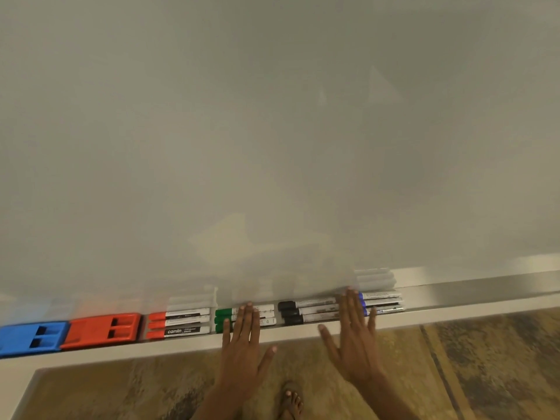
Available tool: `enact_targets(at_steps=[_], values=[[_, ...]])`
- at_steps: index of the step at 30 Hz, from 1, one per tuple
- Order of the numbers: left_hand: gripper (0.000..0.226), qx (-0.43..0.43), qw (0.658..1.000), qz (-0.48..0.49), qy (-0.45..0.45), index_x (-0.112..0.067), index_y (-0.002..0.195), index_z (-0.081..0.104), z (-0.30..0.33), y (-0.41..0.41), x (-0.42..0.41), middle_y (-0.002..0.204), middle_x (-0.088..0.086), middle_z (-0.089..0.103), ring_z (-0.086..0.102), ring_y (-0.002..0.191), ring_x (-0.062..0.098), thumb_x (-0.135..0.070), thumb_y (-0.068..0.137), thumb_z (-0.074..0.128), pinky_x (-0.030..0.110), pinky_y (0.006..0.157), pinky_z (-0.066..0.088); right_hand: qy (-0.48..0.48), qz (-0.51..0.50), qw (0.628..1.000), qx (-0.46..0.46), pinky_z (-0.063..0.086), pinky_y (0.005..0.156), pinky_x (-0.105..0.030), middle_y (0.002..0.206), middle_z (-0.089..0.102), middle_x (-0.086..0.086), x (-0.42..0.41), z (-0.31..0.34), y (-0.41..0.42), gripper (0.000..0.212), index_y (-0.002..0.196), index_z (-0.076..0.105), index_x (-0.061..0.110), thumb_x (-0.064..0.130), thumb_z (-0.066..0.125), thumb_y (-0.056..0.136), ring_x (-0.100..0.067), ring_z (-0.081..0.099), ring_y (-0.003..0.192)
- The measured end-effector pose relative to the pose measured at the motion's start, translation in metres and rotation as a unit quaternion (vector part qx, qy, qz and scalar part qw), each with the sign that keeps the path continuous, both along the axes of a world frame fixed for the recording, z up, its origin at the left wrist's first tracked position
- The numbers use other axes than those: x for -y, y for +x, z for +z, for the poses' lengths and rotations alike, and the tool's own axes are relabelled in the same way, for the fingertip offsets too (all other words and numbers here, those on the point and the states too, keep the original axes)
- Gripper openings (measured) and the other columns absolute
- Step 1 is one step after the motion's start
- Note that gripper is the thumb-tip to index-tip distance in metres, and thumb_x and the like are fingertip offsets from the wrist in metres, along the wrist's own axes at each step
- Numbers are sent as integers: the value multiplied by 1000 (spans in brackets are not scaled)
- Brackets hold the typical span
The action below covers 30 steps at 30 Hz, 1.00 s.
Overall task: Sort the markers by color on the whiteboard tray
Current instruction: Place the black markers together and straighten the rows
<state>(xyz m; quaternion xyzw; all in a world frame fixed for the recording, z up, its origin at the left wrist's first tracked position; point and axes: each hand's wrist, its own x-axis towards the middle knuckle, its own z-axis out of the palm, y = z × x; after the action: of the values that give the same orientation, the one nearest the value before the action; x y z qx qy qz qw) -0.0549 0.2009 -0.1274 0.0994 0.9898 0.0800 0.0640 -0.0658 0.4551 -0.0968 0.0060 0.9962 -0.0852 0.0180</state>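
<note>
Along the whiteboard tray (454,310) lie groups of markers by cap colour: three red markers (178,324), green markers (225,319), three black markers (306,312) and blue markers (383,303). My left hand (244,344) lies flat with straight fingers over the green markers, partly hiding them. My right hand (353,338) is spread flat, its fingers reaching between the black and blue groups and covering the blue caps in part. Neither hand grips a marker.
A red eraser (103,330) and a blue eraser (30,339) sit on the tray at the left. The whiteboard (272,131) fills the upper view. Below the tray is patterned floor (485,374), and a bare foot (291,401) shows near the bottom.
</note>
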Motion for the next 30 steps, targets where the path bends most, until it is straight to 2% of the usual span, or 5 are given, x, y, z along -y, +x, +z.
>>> enact_targets(at_steps=[3,6,14,20,30], values=[[80,-5,1000,-4,-2,-4,148,29,-2,0,2,158,16,24,15,147,28,-62,93,24,51,113,17,14,-53,998,2,-1,117,-54,160,-9,-7,-47,0,-5,85,150,-2,10,67,14,89,-21,-8,147],[81,-3,1000,-7,-9,-4,148,28,-3,1,3,158,15,23,14,147,27,-63,92,26,51,113,16,51,-15,998,47,-1,116,-58,160,-7,-8,-70,-9,-3,87,151,3,11,70,18,88,-22,-7,148],[80,6,1000,-14,-19,-5,148,29,-2,-1,11,158,15,23,5,149,25,-63,93,24,46,118,3,54,22,997,53,1,116,-57,160,-2,-9,-67,-20,-3,94,150,5,9,73,25,85,-24,-5,148],[81,8,1000,-12,-22,-5,149,26,-4,1,11,160,14,18,9,148,27,-63,93,24,45,118,0,64,45,996,50,1,116,-58,160,-1,-9,-60,-17,-1,94,150,6,10,75,24,85,-24,-4,148],[80,-3,1000,-1,-12,-7,151,19,1,2,9,161,12,12,5,149,26,-62,94,25,48,116,7,52,50,996,46,-3,117,-56,160,1,-7,-63,-22,-2,92,151,5,12,73,26,85,-22,-2,148]])
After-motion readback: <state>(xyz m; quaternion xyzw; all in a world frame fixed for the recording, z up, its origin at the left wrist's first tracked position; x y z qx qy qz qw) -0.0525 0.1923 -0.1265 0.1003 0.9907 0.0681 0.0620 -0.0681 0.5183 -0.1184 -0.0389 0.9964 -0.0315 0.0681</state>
